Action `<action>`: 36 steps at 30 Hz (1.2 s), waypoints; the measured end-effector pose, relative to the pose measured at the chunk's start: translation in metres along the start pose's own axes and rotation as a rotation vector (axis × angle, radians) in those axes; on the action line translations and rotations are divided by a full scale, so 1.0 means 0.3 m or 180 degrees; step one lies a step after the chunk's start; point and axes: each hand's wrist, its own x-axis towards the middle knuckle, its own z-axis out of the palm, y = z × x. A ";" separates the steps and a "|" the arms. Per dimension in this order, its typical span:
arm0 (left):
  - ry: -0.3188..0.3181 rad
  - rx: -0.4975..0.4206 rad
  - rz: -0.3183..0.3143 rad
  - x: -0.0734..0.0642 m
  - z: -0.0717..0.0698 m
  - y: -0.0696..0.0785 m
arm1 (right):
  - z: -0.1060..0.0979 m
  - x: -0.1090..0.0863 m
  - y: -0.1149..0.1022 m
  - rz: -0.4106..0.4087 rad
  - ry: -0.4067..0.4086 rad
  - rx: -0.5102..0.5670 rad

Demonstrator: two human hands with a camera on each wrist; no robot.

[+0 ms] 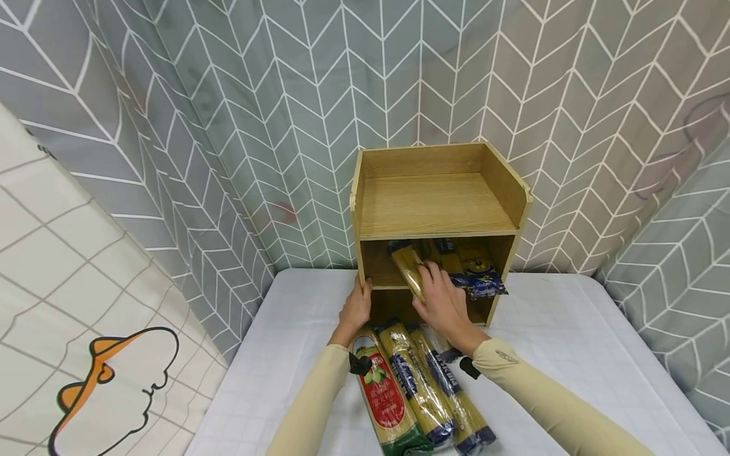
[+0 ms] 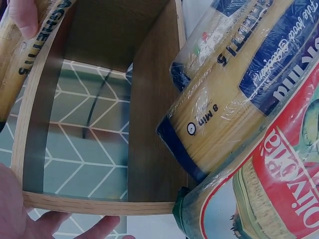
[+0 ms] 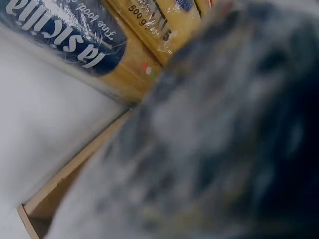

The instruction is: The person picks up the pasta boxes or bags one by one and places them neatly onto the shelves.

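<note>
A small wooden shelf unit [image 1: 439,202] stands on the bed-like white surface. My left hand [image 1: 355,310] holds the front edge of its left side panel; in the left wrist view, fingers [image 2: 99,226] lie along the panel's outer face. My right hand [image 1: 443,301] grips a spaghetti packet [image 1: 407,266], tilted, its far end inside the middle compartment. To its right, several pasta packets [image 1: 479,272] lie in that compartment, one blue wrapper jutting past the front. In the left wrist view, the held packet [image 2: 12,69] shows at the upper left.
In front of the shelf lie a red-labelled pasta packet [image 1: 384,386] and blue-labelled spaghetti packets [image 1: 419,386], [image 1: 456,396], partly under the forearms. Patterned curtain [image 1: 319,126] hangs behind. A blurred blue-grey shape [image 3: 209,139] fills much of the right wrist view.
</note>
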 end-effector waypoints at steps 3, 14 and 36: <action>0.0010 -0.0015 -0.0009 0.000 -0.005 0.005 | -0.008 0.008 -0.006 -0.0084 -0.0091 -0.0133; -0.0013 -0.0064 0.0020 -0.008 0.008 0.003 | -0.017 0.005 -0.015 -0.0125 -0.0300 -0.0334; -0.0077 -0.0051 -0.0039 -0.002 -0.003 0.001 | -0.031 0.078 -0.049 0.0163 -0.0979 -0.0504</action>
